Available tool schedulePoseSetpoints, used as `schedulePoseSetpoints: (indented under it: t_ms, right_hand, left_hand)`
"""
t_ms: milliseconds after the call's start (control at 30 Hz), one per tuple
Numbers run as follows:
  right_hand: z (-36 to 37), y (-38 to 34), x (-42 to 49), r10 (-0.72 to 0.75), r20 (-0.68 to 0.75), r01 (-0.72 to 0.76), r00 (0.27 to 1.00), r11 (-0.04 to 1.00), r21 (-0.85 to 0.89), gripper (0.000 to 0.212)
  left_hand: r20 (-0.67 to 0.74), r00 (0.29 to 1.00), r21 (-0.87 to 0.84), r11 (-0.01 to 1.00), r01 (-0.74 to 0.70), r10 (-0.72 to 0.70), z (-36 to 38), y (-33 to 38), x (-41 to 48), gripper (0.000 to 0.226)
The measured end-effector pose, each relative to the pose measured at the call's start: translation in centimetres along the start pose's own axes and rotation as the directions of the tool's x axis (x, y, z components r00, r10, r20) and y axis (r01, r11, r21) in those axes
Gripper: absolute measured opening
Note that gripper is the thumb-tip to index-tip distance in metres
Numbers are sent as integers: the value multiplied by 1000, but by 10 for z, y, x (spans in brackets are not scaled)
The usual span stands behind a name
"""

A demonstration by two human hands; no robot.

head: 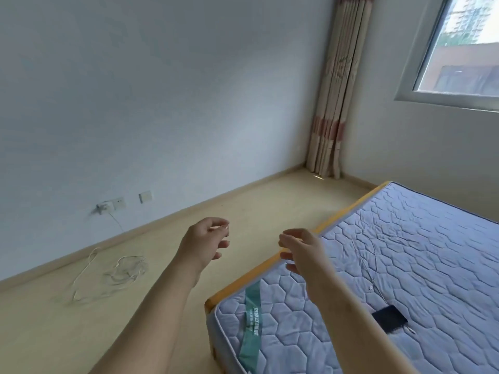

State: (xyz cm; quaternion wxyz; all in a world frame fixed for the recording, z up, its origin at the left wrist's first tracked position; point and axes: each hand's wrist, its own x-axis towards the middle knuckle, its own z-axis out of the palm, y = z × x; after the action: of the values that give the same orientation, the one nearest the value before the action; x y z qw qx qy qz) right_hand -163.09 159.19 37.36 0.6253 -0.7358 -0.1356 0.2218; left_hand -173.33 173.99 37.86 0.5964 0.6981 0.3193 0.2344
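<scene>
Mattress (405, 265) bare, phone (390, 318) and thin cable (374, 255) on top. Right hand (302, 252) hovers over its near edge, fingers loosely curled, empty. Left hand (205, 238) over floor (243, 206), possibly pinching pale strand (224, 227); cannot tell. No contact with mattress yet; handling pending.

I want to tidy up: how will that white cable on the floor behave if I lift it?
The white cable will probably hang floppy: it is thin and lies in loose loops. It looks light for its length. A strand seems to run up to the wall socket, so it may tug there.
</scene>
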Motion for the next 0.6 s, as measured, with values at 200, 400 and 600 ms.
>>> schedulePoseSetpoints:
  t_ms: [200, 400, 600]
  right_hand:
    - [83, 9, 114, 124, 124, -118, 984, 992, -51, 4]
    - [177, 19, 235, 202, 177, -196, 963, 979, -54, 4]
    - [278, 3, 381, 255, 121, -262, 959, 964, 53, 7]
  left_hand:
    - [-110, 979, -67, 984, 163, -169, -32, -36, 109, 15]
    - [-151, 961, -94, 972, 217, -230, -73, -72, 246, 12]
    - [-32, 978, 42, 977, 208, -206, -107, -77, 426, 11]
